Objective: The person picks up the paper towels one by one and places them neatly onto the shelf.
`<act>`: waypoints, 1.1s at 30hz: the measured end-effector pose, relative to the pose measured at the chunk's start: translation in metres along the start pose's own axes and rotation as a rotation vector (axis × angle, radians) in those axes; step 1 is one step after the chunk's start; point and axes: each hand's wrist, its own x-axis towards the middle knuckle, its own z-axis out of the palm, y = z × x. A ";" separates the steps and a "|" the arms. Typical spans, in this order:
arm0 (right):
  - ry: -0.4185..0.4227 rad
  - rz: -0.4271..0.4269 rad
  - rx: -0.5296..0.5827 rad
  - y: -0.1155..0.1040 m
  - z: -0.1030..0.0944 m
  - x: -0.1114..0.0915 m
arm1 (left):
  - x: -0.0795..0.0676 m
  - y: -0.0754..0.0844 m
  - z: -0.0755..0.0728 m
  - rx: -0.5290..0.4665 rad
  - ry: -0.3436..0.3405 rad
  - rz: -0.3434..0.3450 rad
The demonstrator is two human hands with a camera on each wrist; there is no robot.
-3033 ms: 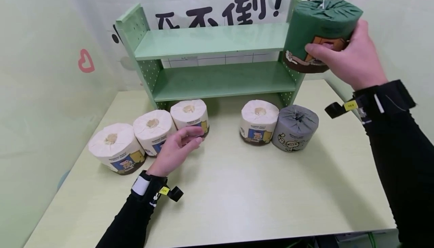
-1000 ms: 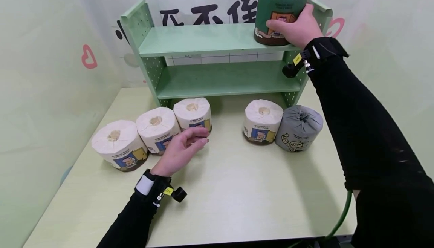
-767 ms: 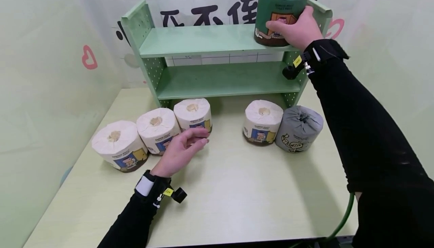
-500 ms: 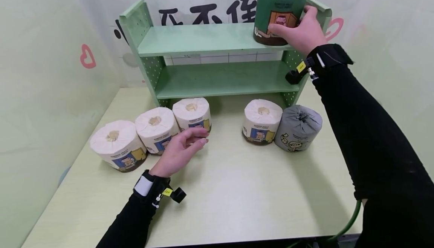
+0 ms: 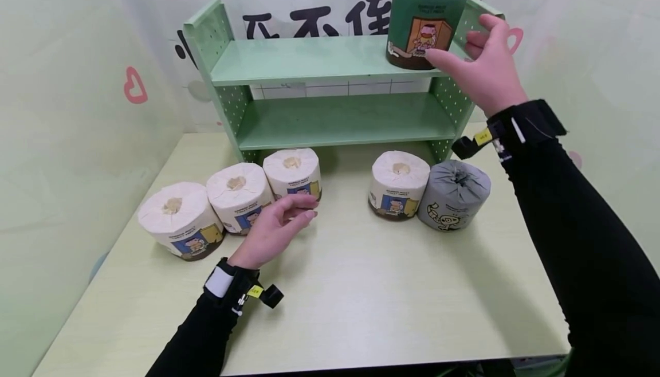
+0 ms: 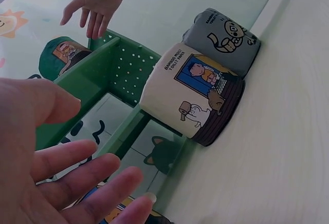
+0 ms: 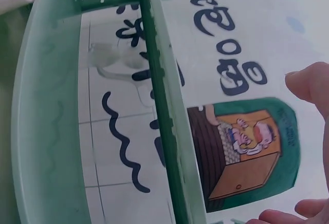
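Note:
A green-wrapped toilet paper roll (image 5: 425, 24) stands upright at the right end of the top board of the green shelf (image 5: 309, 59). My right hand (image 5: 484, 67) is just right of it, fingers spread apart and holding nothing; in the right wrist view the thumb (image 7: 311, 82) is clear of the roll (image 7: 247, 152). Low over the table my left hand (image 5: 273, 234) hovers with loosely bent, empty fingers. Its fingertips overlap the front of a white toilet paper roll (image 5: 292, 171), and another white roll (image 5: 239, 193) is partly behind the hand.
A third white roll (image 5: 177, 216) stands farther left on the table (image 5: 371, 297). To the right, another white roll (image 5: 398, 185) stands side by side with a grey-wrapped roll (image 5: 455, 196), in front of the shelf. A lower shelf board (image 5: 345, 119) runs beneath the top one.
My right hand carried the green roll left onto the top board, then loosened its fingers and drew back to the right and down. The left hand has stayed put.

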 end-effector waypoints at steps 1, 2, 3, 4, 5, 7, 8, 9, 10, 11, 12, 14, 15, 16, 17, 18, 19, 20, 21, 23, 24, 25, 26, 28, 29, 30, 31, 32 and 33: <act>0.001 -0.016 0.003 0.001 0.000 -0.005 | 0.000 -0.002 0.000 -0.003 -0.002 0.001; 0.001 -0.028 0.012 0.002 -0.001 -0.010 | 0.000 -0.003 -0.001 -0.007 -0.005 0.003; 0.002 -0.036 0.016 0.003 -0.001 -0.014 | 0.000 -0.003 -0.001 -0.010 -0.007 0.005; 0.001 -0.040 0.020 0.004 -0.002 -0.019 | 0.000 -0.004 -0.001 -0.011 -0.009 0.008; -0.001 -0.047 0.023 0.005 -0.003 -0.023 | 0.000 -0.004 -0.001 -0.009 -0.008 0.008; -0.004 -0.063 0.018 0.007 -0.005 -0.032 | -0.001 -0.005 -0.001 -0.005 -0.009 0.010; -0.006 -0.067 0.022 0.009 -0.005 -0.036 | -0.001 -0.005 -0.001 -0.002 -0.007 0.007; -0.008 -0.071 0.019 0.011 -0.006 -0.040 | -0.001 -0.005 -0.001 0.001 -0.006 0.004; -0.010 -0.075 0.018 0.013 -0.007 -0.043 | -0.001 -0.006 -0.001 0.003 -0.004 -0.001; -0.012 -0.081 0.016 0.016 -0.007 -0.047 | -0.001 -0.006 0.000 0.005 -0.002 -0.004; -0.016 -0.085 0.011 0.019 -0.008 -0.050 | -0.001 -0.006 0.000 0.003 -0.001 -0.006; -0.022 -0.090 0.007 0.026 -0.011 -0.055 | -0.001 -0.006 0.002 0.003 0.002 -0.007; -0.024 -0.089 0.004 0.030 -0.012 -0.058 | -0.001 -0.006 0.002 0.001 0.003 -0.007; -0.026 -0.086 0.000 0.034 -0.013 -0.061 | -0.001 -0.006 0.003 0.001 0.005 -0.005; -0.027 -0.084 -0.005 0.039 -0.015 -0.063 | -0.001 -0.006 0.003 0.005 0.007 -0.003; -0.028 -0.079 -0.009 0.043 -0.016 -0.066 | -0.001 -0.006 0.003 0.008 0.008 -0.003; -0.029 -0.074 -0.011 0.048 -0.017 -0.069 | -0.001 -0.006 0.004 0.009 0.007 -0.002; -0.030 -0.068 -0.016 0.053 -0.019 -0.071 | -0.001 -0.006 0.004 0.013 0.007 -0.005; -0.031 -0.064 -0.020 0.058 -0.021 -0.074 | -0.001 -0.007 0.003 0.016 0.005 -0.009; -0.036 -0.053 -0.035 0.069 -0.024 -0.079 | 0.000 -0.006 0.003 0.013 0.001 -0.014; -0.038 -0.044 -0.043 0.074 -0.026 -0.082 | 0.000 -0.007 0.002 0.009 -0.003 -0.013; -0.040 -0.038 -0.054 0.080 -0.028 -0.084 | 0.001 -0.006 0.002 0.003 -0.007 -0.009; -0.041 -0.030 -0.067 0.085 -0.030 -0.087 | 0.001 -0.006 0.002 -0.002 -0.010 -0.004; -0.044 -0.009 -0.089 0.096 -0.033 -0.093 | 0.002 -0.005 0.002 -0.011 -0.013 0.008; -0.044 -0.002 -0.098 0.102 -0.034 -0.095 | 0.002 -0.005 0.002 -0.011 -0.015 0.013; -0.046 0.005 -0.104 0.107 -0.035 -0.098 | 0.003 -0.006 0.002 -0.011 -0.016 0.014; -0.048 0.012 -0.112 0.113 -0.036 -0.100 | 0.003 -0.006 0.002 -0.012 -0.017 0.015; -0.050 0.019 -0.117 0.118 -0.036 -0.103 | 0.003 -0.006 0.002 -0.011 -0.018 0.010; -0.053 0.027 -0.118 0.123 -0.036 -0.105 | 0.003 -0.006 0.002 -0.009 -0.019 0.005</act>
